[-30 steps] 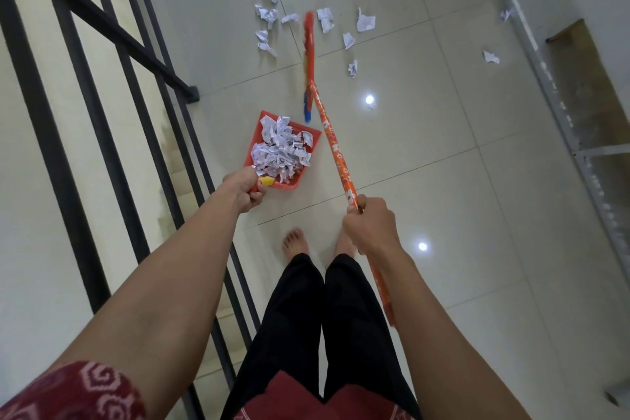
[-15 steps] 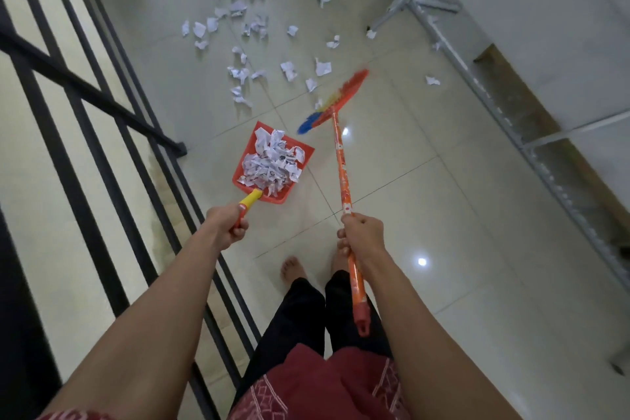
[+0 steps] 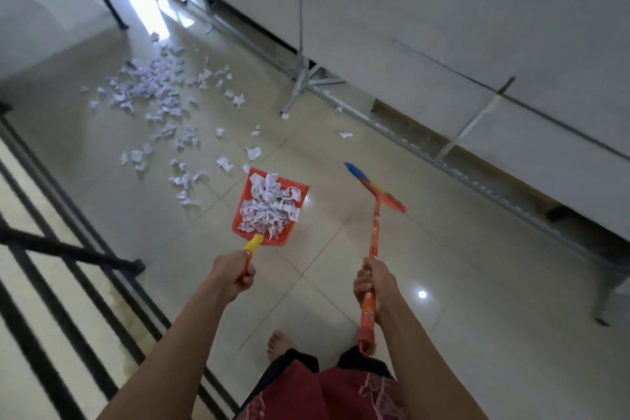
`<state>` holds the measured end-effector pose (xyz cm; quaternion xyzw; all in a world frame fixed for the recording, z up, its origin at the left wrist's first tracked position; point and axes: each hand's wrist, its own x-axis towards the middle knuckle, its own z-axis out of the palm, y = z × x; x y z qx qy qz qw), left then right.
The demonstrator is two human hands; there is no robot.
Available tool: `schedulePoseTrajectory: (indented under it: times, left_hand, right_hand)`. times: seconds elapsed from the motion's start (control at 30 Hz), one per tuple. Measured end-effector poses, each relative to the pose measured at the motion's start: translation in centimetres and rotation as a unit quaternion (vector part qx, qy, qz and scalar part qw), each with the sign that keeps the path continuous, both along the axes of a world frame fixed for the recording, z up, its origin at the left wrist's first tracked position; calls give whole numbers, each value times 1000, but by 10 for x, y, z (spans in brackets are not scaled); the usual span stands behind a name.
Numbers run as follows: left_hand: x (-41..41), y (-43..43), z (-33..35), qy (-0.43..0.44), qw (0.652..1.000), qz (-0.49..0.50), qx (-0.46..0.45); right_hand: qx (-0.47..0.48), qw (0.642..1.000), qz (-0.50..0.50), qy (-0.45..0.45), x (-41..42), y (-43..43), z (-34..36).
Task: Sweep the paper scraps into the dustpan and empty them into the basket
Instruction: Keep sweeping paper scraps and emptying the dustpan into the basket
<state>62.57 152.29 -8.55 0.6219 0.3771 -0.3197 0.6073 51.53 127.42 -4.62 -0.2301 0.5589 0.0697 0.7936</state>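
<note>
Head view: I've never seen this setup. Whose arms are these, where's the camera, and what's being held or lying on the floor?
No machine: a person wears one wide camera on the head, looking down at their own arms. The left hand grips the yellow handle of a red dustpan heaped with paper scraps. The right hand grips an orange broom by its stick. More scraps lie scattered on the tiled floor ahead, to the left. No basket is in view.

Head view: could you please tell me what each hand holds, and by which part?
The left hand grips the dustpan by its yellow handle; the right hand grips the broom near its stick's free end.
</note>
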Motion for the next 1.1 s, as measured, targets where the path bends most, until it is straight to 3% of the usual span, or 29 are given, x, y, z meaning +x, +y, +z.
schedulePoseTrajectory:
  times: [0.27, 0.5, 0.9, 1.1]
  left_hand:
    - [-11, -119, 40, -46, 995, -92, -11]
    - [-32, -238, 54, -36, 977, -201, -67]
    - [-91, -421, 61, -10, 916, -393, -84]
    - [-114, -510, 53, 20, 873, -478, -89]
  right_hand:
    - [100, 973, -194, -72, -75, -114, 9]
    - [80, 938, -315, -118, -148, -193, 21]
    - [62, 885, -448, -111, -245, -253, 21]
    - [60, 831, -540, -121, -276, -285, 25]
